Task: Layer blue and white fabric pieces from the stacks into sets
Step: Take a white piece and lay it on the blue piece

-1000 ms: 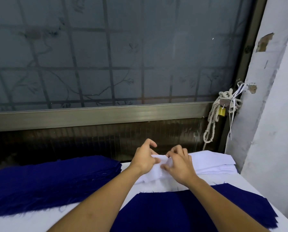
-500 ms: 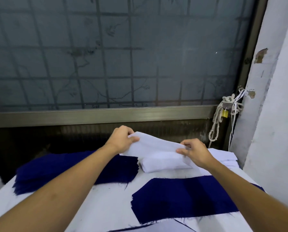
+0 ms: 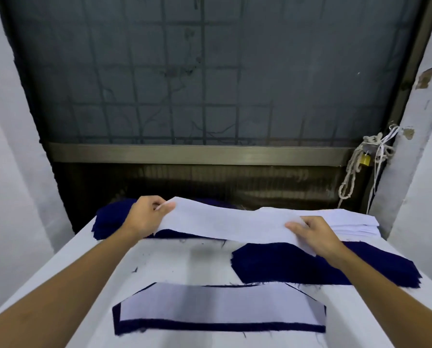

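Left hand: left hand raised above the far left of the table, fingers curled round the left end of the cloth, thumb on top.
Right hand: right hand gripping the right end, thumb lying flat on the upper face; fingers underneath not visible.
Held cloth: long white fabric piece stretched between both hands, lifted clear of the table, sagging slightly in the middle, left corner highest.
White supply: stack of white fabric pieces at the far right corner, just behind the right hand, edges layered.
Blue supply: stack of dark blue fabric pieces at the far left corner, partly hidden by the left hand and the held cloth.
Waiting layer: single dark blue fabric piece flat on the right half of the table, frayed at the edges, its far edge under the held cloth, the right forearm crossing above it.
Done set: finished set near the front edge, a white trapezoid piece lying on a dark blue one, blue showing as a border along the sides and near edge.
Surface: white table top scattered with loose dark threads.
Background: frosted glass window with a metal grid and a brushed metal sill behind the table.
Right of sill: pale knotted rope hanging by the wall, small yellow padlock among the knots.
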